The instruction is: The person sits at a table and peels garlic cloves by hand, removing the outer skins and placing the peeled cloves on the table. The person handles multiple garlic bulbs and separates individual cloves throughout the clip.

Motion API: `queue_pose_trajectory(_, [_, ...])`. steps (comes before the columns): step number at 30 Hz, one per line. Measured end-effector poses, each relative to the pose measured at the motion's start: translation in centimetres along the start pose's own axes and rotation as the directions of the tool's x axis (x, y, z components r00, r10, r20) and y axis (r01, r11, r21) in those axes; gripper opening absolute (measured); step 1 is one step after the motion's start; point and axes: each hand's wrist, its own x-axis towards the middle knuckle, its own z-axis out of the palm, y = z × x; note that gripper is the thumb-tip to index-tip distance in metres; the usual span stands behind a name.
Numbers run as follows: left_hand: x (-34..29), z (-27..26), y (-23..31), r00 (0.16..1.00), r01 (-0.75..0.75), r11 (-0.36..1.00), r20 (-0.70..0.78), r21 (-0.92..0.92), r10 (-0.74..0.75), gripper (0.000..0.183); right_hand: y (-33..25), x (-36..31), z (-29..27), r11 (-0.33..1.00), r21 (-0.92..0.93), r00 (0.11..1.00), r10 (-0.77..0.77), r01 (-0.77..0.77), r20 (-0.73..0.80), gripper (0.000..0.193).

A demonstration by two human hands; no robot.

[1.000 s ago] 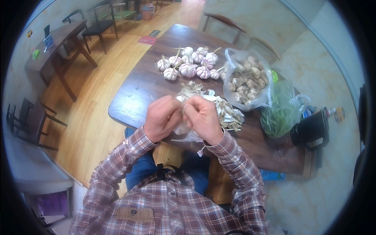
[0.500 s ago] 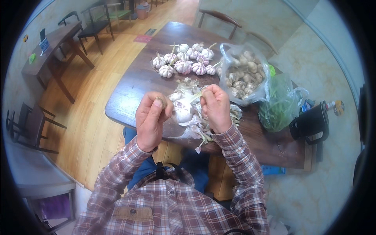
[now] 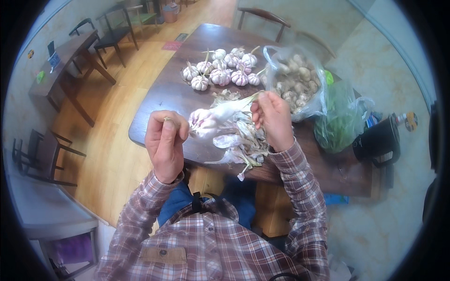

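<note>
Garlic bulb [image 3: 203,121] leftward over table [image 3: 176,97]

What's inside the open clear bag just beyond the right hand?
The open clear bag holds many rounded, pale tan bulbs. Only the upper ones show clearly; those beneath are covered, and the right hand hides part of the bag's near left side.

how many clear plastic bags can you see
2: one bag of pale round bulbs, just beyond the right hand, and a second bag holding something green, to its right, near the black jug. Others may be hidden behind.
</note>
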Motion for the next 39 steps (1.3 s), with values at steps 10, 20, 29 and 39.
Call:
queue_pose_trajectory(10, [2.3, -0.1, 0.4, 0.990, 0.097, 0.995, 0.103, -0.019, -0.095, 0.015, -1.7, -3.6, 4.8, 0.782, -0.331, 0.794, -0.316, 0.528, 0.519, 0.038])
queue_pose_trajectory(20, [0.9, 0.2, -0.6, 0.984, -0.128, 0.933, 0.159, 0.337, 0.078, 0.037, -0.8, -4.5, 5.8, 0.892, -0.292, 0.905, -0.232, 0.344, 0.358, 0.047])
queue_pose_trajectory(29, [-0.8, 0.0, -1.6, 0.964, 0.248, 0.960, 0.061, 0.133, -0.258, 0.024, -2.1, -5.2, 6.2, 0.599, -0.479, 0.767, -0.484, 0.642, 0.422, 0.035])
queue_pose_trajectory(39, [-0.4, -0.8, -0.9, 0.941, 0.235, 0.940, 0.186, 0.248, -0.284, 0.017, -1.7, -3.4, 5.3, 0.707, -0.396, 0.789, -0.385, 0.586, 0.479, 0.017])
